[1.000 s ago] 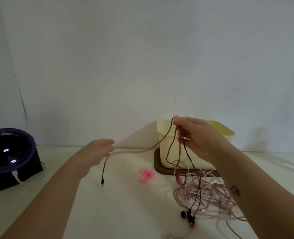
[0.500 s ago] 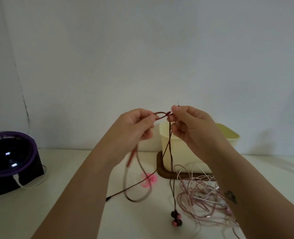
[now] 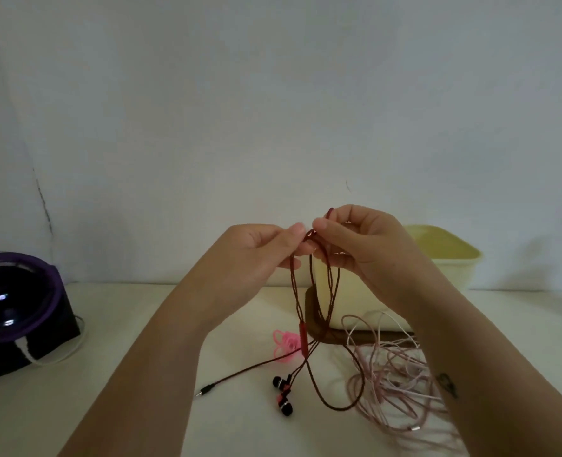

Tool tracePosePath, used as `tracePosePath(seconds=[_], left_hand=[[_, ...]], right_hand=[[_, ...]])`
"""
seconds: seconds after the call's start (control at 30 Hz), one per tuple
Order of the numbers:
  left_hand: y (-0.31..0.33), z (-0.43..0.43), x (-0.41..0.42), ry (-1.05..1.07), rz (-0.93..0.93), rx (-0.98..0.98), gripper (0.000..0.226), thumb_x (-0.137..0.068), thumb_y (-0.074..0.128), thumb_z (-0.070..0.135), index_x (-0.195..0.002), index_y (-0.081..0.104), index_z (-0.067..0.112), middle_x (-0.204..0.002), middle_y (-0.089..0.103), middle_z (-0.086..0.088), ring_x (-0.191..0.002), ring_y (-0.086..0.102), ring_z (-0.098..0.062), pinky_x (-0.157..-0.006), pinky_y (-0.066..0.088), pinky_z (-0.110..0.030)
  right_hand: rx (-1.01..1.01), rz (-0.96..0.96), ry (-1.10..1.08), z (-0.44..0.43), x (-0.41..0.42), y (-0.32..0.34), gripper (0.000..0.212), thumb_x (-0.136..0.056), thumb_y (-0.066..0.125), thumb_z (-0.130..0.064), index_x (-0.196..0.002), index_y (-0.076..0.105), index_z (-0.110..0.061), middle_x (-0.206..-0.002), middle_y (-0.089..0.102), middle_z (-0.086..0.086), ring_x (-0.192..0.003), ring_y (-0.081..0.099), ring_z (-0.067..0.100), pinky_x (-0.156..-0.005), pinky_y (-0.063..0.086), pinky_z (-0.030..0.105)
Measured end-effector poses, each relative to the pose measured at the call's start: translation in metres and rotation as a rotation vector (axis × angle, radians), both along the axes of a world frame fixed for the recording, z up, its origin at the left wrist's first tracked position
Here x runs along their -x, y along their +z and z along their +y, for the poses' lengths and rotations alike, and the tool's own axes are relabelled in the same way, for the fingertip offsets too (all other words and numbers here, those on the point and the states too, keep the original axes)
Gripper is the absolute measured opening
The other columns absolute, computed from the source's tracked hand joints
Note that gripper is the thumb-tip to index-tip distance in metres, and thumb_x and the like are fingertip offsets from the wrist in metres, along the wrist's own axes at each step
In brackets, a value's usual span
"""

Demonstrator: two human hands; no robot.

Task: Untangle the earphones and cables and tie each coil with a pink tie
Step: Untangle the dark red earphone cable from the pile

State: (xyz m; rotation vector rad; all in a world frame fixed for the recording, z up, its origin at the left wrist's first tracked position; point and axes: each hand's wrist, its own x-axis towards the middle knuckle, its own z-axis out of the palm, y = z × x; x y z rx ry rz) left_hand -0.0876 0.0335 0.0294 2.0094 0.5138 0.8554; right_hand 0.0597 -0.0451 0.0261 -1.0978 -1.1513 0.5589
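Red earphones (image 3: pixel 302 338) — pinched by left hand (image 3: pixel 256 258) and right hand (image 3: pixel 360 247) — loop tops hidden in their grip.

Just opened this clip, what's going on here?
A person holds the red earphones up in loose loops above the table. The left hand and right hand both pinch the loop tops close together, while the earbuds and plug end trail down to the table. The pink ties lie untouched on the table, and a pinkish cable tangle sits to the right, not yet sorted. No coil is tied yet.
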Motion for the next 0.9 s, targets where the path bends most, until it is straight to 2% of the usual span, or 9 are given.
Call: tracePosePath(seconds=[0.07, 0.17, 0.27, 0.37, 0.47, 0.57, 0.7, 0.8, 0.9], left_hand=[[0.0, -0.002, -0.001, 0.08, 0.059, -0.126, 0.034, -0.076, 0.054, 0.059, -0.083, 0.071, 0.03, -0.084, 0.072, 0.014, -0.085, 0.067, -0.003, -0.087, 0.047, -0.029], [0.0, -0.007, -0.006, 0.138, 0.007, -0.193, 0.018, -0.088, 0.056, 0.042, -0.086, 0.067, 0.027, -0.082, 0.071, 0.012, -0.074, 0.068, 0.0, -0.075, 0.048, -0.022], [-0.003, -0.008, -0.014, 0.199, -0.078, -0.243, 0.016, -0.092, 0.054, 0.029, -0.083, 0.067, 0.024, -0.076, 0.071, 0.012, -0.064, 0.066, 0.001, -0.07, 0.051, -0.021], [-0.008, -0.003, -0.018, 0.121, -0.196, -0.042, 0.014, -0.091, 0.057, 0.026, -0.081, 0.067, 0.023, -0.062, 0.062, 0.011, -0.048, 0.053, -0.002, -0.063, 0.052, -0.025], [-0.012, 0.001, -0.017, 0.0, -0.215, 0.208, 0.013, -0.087, 0.061, 0.024, -0.076, 0.067, 0.022, -0.053, 0.037, 0.008, -0.042, 0.032, -0.004, -0.05, 0.038, -0.021], [-0.015, 0.003, -0.015, 0.011, -0.165, 0.215, 0.015, -0.084, 0.064, 0.025, -0.071, 0.07, 0.024, -0.05, 0.034, 0.011, -0.042, 0.028, -0.005, -0.049, 0.033, -0.021], [-0.015, -0.001, -0.014, 0.105, -0.078, -0.06, 0.012, -0.088, 0.06, 0.03, -0.079, 0.067, 0.025, -0.045, 0.049, 0.021, -0.044, 0.044, 0.003, -0.056, 0.038, -0.009], [-0.013, -0.006, -0.013, 0.032, -0.037, -0.116, 0.011, -0.087, 0.061, 0.028, -0.08, 0.067, 0.024, -0.055, 0.057, 0.023, -0.05, 0.051, 0.009, -0.055, 0.035, -0.002], [-0.013, -0.006, -0.012, -0.036, 0.013, -0.124, 0.01, -0.087, 0.061, 0.029, -0.08, 0.068, 0.026, -0.062, 0.061, 0.021, -0.057, 0.053, 0.009, -0.056, 0.036, -0.003]], right_hand=[[0.019, -0.07, -0.021, -0.002, -0.001, 0.001, 0.022, -0.071, 0.069, -0.027, -0.078, 0.061, -0.008, -0.064, 0.067, -0.002, -0.063, 0.063, 0.014, -0.074, 0.055, 0.03], [0.023, -0.142, -0.076, -0.005, -0.004, 0.001, 0.013, -0.08, 0.07, -0.02, -0.077, 0.063, -0.009, -0.065, 0.068, -0.002, -0.062, 0.063, 0.012, -0.075, 0.056, 0.035], [0.025, -0.109, -0.071, -0.008, -0.006, 0.001, 0.012, -0.086, 0.064, -0.014, -0.075, 0.062, -0.01, -0.069, 0.07, 0.001, -0.06, 0.064, 0.011, -0.067, 0.055, 0.027], [0.058, 0.019, -0.004, -0.009, -0.007, -0.001, 0.018, -0.09, 0.058, -0.011, -0.073, 0.056, -0.009, -0.067, 0.07, 0.004, -0.061, 0.067, 0.015, -0.062, 0.055, 0.024], [0.13, 0.08, 0.027, -0.008, -0.007, -0.005, 0.02, -0.093, 0.055, -0.011, -0.073, 0.053, -0.009, -0.065, 0.069, 0.005, -0.06, 0.067, 0.019, -0.065, 0.056, 0.029], [0.265, -0.091, -0.032, -0.01, -0.01, -0.007, 0.022, -0.092, 0.059, -0.017, -0.071, 0.056, -0.01, -0.062, 0.068, 0.002, -0.06, 0.064, 0.016, -0.064, 0.055, 0.027], [0.403, -0.655, -0.301, -0.021, -0.016, -0.007, 0.026, -0.084, 0.066, -0.039, -0.071, 0.063, -0.016, -0.057, 0.065, -0.006, -0.053, 0.058, 0.003, -0.059, 0.05, 0.022], [0.214, -0.641, -0.35, -0.028, -0.017, -0.001, 0.014, -0.08, 0.068, -0.039, -0.081, 0.066, -0.026, -0.068, 0.064, -0.01, -0.054, 0.053, -0.004, -0.059, 0.047, 0.017], [0.162, -0.55, -0.162, -0.029, -0.013, 0.003, 0.007, -0.085, 0.066, -0.028, -0.091, 0.07, -0.03, -0.073, 0.069, -0.016, -0.062, 0.059, -0.004, -0.067, 0.052, 0.015]])
